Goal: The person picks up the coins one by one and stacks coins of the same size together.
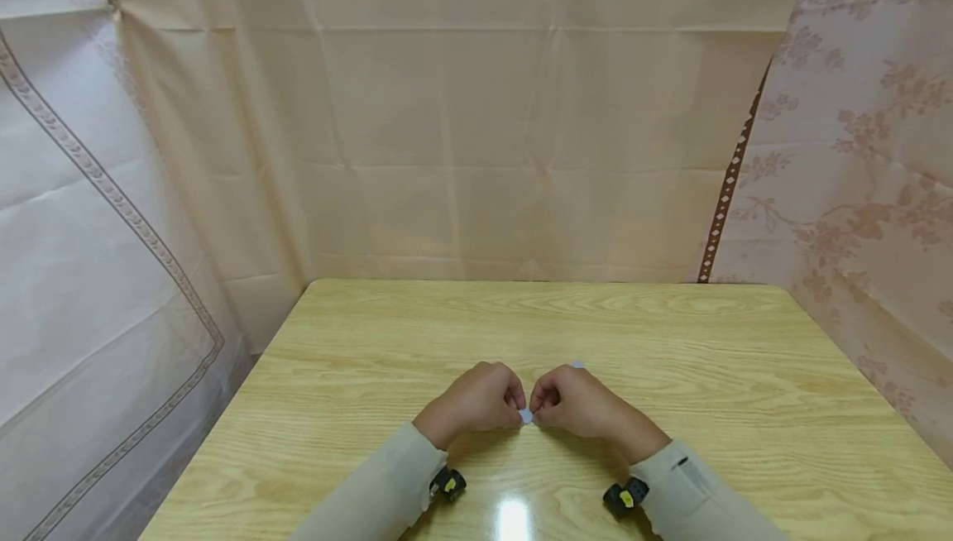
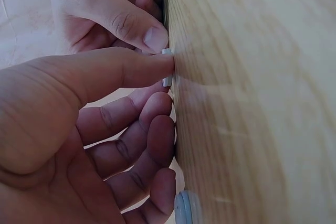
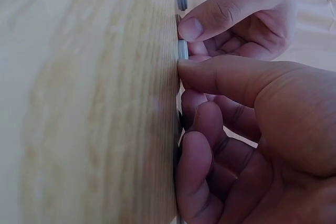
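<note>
A small pale blue-white disc (image 1: 526, 416), thin and with a layered edge, is at the tabletop between both hands. My left hand (image 1: 480, 399) pinches one side of it, the thumb on the near face in the left wrist view. Opposite, my right hand (image 1: 577, 402) pinches the other side, its thumb tip at the edge of the disc (image 3: 182, 49) in the right wrist view. The other fingers of both hands are curled close to the table. Fingertips hide much of the disc.
Another pale disc (image 1: 577, 364) lies just beyond the right hand, partly hidden by it. A similar disc (image 2: 183, 208) shows by the left hand's little finger. The wooden table (image 1: 372, 334) has cloth curtains (image 1: 484, 152) behind and at both sides.
</note>
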Available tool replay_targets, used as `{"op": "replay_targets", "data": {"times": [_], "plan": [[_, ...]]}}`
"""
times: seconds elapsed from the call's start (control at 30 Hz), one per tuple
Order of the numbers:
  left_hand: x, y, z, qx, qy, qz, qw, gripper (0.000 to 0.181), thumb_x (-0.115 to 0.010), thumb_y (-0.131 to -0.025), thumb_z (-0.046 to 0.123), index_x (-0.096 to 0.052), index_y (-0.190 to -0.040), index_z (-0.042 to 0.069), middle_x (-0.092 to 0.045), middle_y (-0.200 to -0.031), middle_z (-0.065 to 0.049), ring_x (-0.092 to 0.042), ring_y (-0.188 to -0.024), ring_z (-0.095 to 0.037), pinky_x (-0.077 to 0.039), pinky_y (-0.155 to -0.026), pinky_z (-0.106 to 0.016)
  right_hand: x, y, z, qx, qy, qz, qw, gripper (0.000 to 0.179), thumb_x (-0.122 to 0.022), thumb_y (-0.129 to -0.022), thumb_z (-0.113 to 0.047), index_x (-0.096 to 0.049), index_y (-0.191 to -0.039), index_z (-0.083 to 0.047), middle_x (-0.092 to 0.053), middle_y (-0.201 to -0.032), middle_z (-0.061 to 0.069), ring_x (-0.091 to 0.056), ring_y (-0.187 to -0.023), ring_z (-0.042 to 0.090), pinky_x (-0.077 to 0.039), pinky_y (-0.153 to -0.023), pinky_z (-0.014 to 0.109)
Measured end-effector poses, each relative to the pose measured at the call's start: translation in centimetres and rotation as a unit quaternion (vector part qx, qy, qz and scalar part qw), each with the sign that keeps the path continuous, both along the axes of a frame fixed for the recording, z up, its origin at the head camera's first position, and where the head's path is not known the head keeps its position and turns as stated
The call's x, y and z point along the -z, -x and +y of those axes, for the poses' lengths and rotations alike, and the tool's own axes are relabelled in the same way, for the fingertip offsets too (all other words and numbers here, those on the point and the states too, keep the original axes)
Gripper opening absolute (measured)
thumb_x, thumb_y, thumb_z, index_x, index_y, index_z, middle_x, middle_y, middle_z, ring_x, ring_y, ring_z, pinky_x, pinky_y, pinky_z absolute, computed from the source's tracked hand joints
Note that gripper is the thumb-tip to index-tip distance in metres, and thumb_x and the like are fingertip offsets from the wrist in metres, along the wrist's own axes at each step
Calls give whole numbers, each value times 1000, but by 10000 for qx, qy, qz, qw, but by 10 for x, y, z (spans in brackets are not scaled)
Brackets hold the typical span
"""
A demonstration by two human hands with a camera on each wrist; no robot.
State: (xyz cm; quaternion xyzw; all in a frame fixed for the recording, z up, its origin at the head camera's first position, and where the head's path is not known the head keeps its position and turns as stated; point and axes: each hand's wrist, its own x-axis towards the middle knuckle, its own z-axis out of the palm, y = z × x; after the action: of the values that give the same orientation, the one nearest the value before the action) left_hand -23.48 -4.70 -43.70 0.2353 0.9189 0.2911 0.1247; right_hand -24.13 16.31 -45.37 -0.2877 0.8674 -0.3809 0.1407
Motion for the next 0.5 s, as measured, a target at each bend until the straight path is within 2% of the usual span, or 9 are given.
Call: {"op": "replay_targets", "data": {"times": [0.5], "plan": [[3,1,-1,68,-68,16,10000,16,-81,-80,5,-72,-78,18,-66,-69,10,-56,-61,-5,-48,-59,-22,1,0,-1,-34,68,-1,10000,6,-76,-92,-6,-75,-90,-11,-65,-72,-3,-50,-61,6,-42,-55,21]]}}
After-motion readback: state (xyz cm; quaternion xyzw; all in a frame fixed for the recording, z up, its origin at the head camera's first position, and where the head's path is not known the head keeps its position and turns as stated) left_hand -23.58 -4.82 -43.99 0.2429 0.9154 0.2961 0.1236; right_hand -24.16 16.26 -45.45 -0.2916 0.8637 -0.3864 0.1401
